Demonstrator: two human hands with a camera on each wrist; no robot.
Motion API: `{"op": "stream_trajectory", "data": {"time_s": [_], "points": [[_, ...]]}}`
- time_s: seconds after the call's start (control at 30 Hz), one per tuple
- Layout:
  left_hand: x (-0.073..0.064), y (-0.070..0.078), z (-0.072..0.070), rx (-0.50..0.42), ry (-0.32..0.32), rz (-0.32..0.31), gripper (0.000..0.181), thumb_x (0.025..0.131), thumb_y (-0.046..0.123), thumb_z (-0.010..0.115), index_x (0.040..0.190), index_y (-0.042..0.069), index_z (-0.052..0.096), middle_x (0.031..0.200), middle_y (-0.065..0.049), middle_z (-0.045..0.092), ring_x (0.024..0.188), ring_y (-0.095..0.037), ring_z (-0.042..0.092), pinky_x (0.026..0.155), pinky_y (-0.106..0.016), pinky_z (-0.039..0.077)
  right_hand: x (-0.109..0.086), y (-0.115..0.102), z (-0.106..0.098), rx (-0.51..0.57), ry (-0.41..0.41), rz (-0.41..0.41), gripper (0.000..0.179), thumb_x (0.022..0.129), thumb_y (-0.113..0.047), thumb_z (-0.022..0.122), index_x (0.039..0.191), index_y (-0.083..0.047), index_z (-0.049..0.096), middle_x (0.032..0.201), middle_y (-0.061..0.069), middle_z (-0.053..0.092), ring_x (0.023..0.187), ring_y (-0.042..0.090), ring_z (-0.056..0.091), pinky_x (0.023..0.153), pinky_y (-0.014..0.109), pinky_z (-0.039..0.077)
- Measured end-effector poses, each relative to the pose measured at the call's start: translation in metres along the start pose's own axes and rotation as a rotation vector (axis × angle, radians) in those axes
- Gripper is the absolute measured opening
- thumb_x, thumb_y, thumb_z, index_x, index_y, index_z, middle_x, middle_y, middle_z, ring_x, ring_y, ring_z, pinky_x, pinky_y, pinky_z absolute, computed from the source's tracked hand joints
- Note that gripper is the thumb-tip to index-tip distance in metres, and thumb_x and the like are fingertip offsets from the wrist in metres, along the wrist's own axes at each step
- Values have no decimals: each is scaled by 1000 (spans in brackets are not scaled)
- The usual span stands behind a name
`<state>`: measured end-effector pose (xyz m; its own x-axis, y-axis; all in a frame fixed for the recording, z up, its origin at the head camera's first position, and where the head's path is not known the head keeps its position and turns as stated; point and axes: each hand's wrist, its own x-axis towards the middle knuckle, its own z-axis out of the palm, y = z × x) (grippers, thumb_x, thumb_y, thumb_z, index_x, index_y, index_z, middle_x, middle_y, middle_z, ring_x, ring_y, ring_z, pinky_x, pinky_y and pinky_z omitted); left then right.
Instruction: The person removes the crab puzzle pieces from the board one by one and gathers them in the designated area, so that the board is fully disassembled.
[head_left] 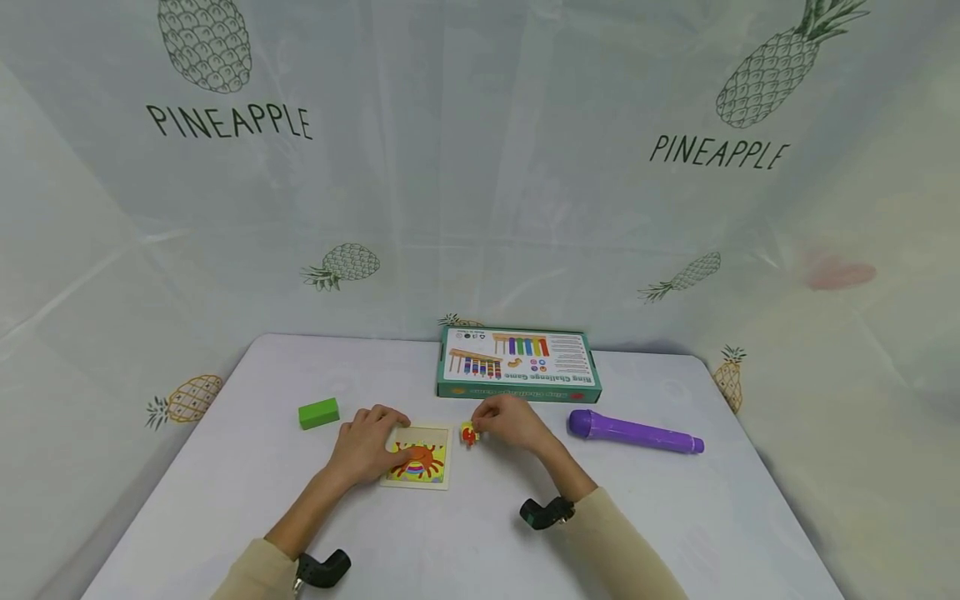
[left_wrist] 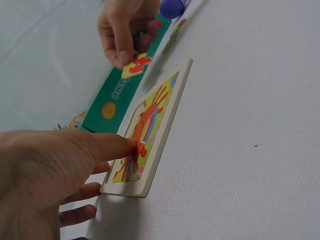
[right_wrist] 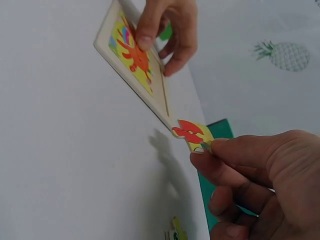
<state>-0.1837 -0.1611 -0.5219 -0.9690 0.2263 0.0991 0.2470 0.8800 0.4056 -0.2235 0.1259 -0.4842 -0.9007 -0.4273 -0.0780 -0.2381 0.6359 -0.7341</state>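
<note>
A square wooden puzzle board [head_left: 448, 457] with an orange crab picture [left_wrist: 146, 125] lies in front of me; a strip along its far side shows bare wood. My left hand [head_left: 365, 446] holds it from the left, thumb on the crab and fingers at the edge. Between thumb and forefinger, my right hand [head_left: 510, 421] pinches a small yellow and red jigsaw piece [right_wrist: 192, 134]. That piece is just off the board's far right corner, raised over the table. Another jigsaw piece [right_wrist: 176, 231] lies on the table near the right hand, partly cut off in the right wrist view.
Behind the hands lies a green game box [head_left: 517, 365] with printed pictures. A purple toy microphone [head_left: 633, 432] rests at the right, and a green block [head_left: 318, 413] at the left. White cloth [head_left: 480, 167] with pineapple prints hangs behind the white table [head_left: 465, 550].
</note>
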Motion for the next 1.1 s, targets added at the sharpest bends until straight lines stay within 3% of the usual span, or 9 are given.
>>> {"op": "stream_trajectory", "data": {"time_s": [0.37, 1.1], "points": [[2, 0, 1, 18, 2, 0, 46, 79, 44, 82, 118, 23, 68, 127, -7, 59, 122, -37, 48, 99, -64, 37, 0, 13, -12, -8, -51, 51, 9, 94, -20, 70, 94, -13, 76, 81, -4, 70, 72, 15, 59, 63, 30, 49], [0, 1, 0, 7, -2, 2, 45, 80, 43, 82, 117, 22, 68, 128, -7, 59, 122, -37, 48, 99, -64, 37, -6, 22, -13, -105, -15, 38, 7, 91, -19, 73, 89, -14, 77, 76, -6, 67, 66, 13, 56, 57, 29, 46]]}}
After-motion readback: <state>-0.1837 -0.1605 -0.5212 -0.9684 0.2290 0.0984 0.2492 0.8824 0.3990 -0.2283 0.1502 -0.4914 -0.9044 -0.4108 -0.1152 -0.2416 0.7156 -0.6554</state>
